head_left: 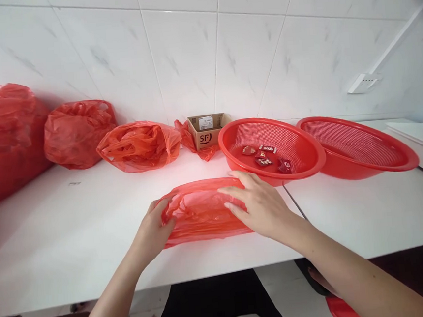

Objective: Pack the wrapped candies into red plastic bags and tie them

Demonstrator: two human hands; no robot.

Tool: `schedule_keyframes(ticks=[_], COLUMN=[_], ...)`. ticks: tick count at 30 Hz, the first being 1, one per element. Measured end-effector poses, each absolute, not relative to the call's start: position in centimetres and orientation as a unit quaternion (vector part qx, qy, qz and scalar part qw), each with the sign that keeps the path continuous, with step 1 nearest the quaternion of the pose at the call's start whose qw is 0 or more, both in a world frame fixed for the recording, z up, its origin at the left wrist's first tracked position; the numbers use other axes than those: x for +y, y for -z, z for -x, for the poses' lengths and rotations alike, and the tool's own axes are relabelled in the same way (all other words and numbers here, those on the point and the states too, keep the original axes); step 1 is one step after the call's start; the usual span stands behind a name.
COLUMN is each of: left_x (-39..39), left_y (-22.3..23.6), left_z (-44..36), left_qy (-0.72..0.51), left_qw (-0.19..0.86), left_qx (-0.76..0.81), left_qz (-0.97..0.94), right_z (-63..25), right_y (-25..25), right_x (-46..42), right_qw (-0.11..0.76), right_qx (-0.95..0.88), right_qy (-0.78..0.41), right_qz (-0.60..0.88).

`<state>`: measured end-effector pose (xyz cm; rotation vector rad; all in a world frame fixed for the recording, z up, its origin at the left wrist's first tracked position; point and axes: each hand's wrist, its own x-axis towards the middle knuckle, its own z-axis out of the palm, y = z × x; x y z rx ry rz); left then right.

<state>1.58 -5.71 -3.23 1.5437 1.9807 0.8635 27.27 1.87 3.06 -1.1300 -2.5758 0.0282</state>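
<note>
A thin red plastic bag (206,223) lies on the white table in front of me, its mouth spread and facing up. At its left end, my left hand (153,230) is closed round the rim, with the thumb and a finger at the opening. My right hand (258,203) rests over the right end, fingers spread and touching the plastic. Part of the bag's right edge is hidden beneath that hand. Just behind my right hand stands a red plastic basket (310,162) with several small wrapped sweets (263,161) at the bottom.
A second red basket (368,169) adjoins the first. Along the tiled wall sit a small cardboard box (215,137), an open red bag (139,145) and bulky red bags (79,135) at left. A white tray (417,135) lies far right. The table's front edge (221,271) is close.
</note>
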Motion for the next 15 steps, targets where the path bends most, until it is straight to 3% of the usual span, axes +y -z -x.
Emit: schedule_keyframes(ticks=[4, 9, 15], left_x=[-5.5, -3.6, 0.5], left_y=[2.5, 0.4, 0.1], left_z=[-2.0, -2.6, -3.3], left_qy=[-0.33, -0.298, -0.31], left_qw=[0.399, 0.464, 0.482], left_qx=[0.668, 0.635, 0.612], left_qz=[-0.534, -0.542, -0.545], right_z=[-29.4, -34.2, -35.1], right_y=[-6.1, -6.7, -3.5], right_x=[7.5, 19.3, 23.5], right_qw=[0.199, -0.081, -0.151], right_qx=[-0.875, -0.837, -0.834], right_qy=[-0.011, -0.084, -0.138], right_qz=[0.441, 0.534, 0.513])
